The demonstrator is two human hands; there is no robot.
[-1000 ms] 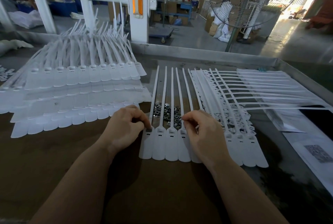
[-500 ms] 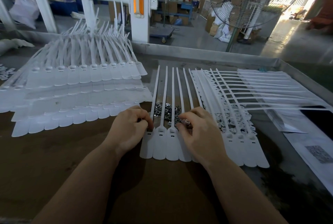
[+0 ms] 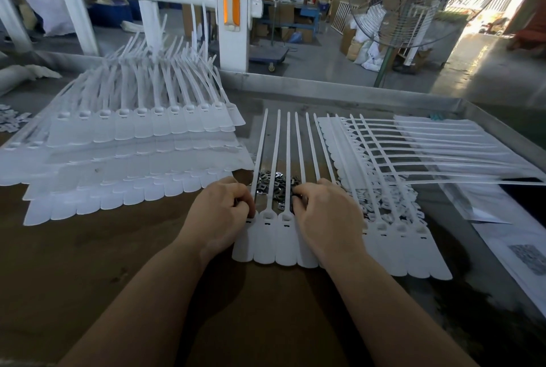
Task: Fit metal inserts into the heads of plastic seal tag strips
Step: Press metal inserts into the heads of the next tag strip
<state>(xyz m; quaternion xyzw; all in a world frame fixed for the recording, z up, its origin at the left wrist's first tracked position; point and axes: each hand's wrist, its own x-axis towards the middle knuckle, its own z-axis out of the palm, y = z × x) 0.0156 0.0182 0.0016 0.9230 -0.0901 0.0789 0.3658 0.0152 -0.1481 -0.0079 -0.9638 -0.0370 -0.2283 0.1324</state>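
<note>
A brown bench (image 3: 88,263) stands in a workshop. The left hand (image 3: 220,213) curls its fingers at the leftmost head of a row of white seal tag strips (image 3: 273,236); whether it pinches anything I cannot tell. The right hand (image 3: 328,219) likewise curls over the row's right heads. Metal inserts (image 3: 271,182) lie heaped just behind, under the strips' tails. Stacked strips (image 3: 133,148) lie to the left.

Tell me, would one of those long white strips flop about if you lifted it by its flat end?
Probably. The tails in the stacked strips curve upward and bend, so they look springy, not rigid. Thin plastic, so likely light. The flat tag ends lie flush, so rolling seems unlikely.
</note>
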